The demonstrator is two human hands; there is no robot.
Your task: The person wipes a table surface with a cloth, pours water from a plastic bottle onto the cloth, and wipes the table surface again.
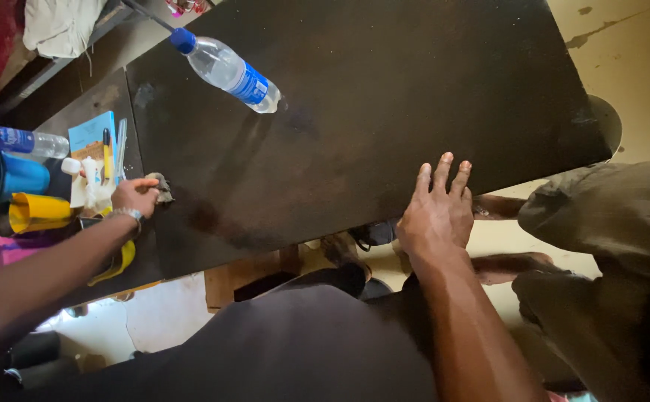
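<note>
My left hand [136, 196] is closed around a small grey-brown rag [163, 188] and presses it on the left edge of a dark wooden table [384, 104]. A metal band sits on that wrist. My right hand [435, 211] lies flat, fingers spread, on the near edge of the same table and holds nothing. A clear plastic water bottle [230, 70] with a blue cap and blue label stands on the tabletop at the far left.
Left of the table sit a blue booklet with pens [96, 141], a second water bottle [16, 140], blue, yellow and pink cups [31, 212] and a white cloth [61, 26]. A person's legs in olive trousers [608, 223] and bare feet are at the right.
</note>
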